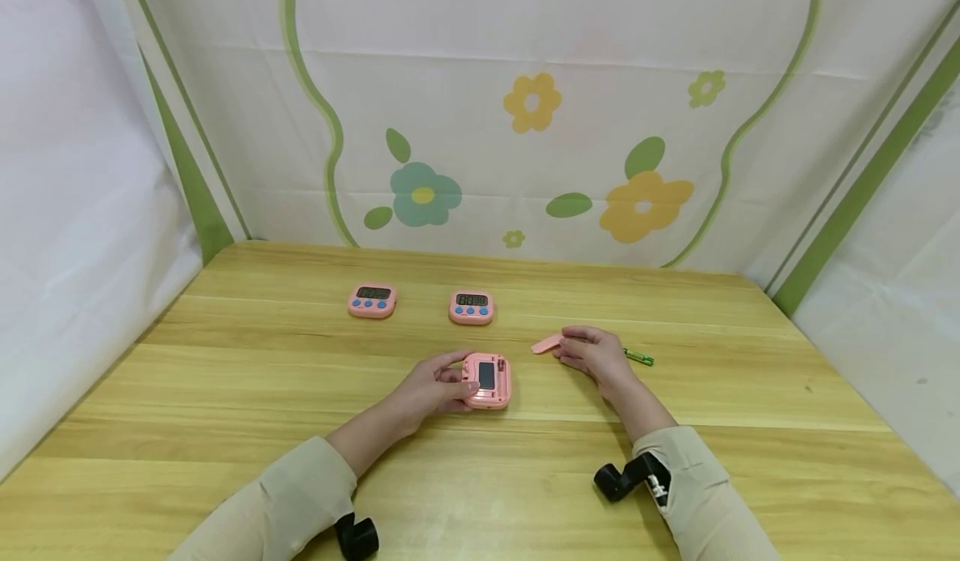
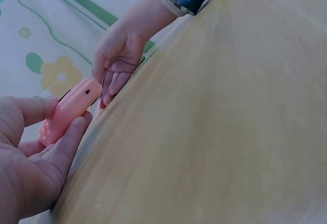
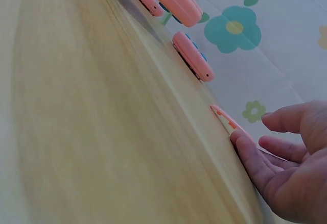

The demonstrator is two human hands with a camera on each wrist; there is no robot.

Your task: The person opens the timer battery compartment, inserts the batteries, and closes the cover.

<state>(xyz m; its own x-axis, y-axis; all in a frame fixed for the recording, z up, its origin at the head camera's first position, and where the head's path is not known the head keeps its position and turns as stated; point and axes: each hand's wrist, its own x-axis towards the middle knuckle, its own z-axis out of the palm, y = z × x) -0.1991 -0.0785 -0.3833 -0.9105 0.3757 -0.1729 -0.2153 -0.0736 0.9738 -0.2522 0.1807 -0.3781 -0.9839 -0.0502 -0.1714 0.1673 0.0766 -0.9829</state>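
My left hand holds a pink digital timer, thumb on its back and fingers beneath. The back faces up with its long battery slot uncovered. In the left wrist view, the timer is tilted edge-on above the table. My right hand touches a pink battery cover lying on the table. In the right wrist view, the fingertips meet the cover, while the thumb stays apart from it. Just right of that hand lies a green battery, partly hidden behind it.
Two more pink timers with blue buttons sit face up farther back, one timer at left and another timer near the middle. The wooden table ends at a flowered white curtain.
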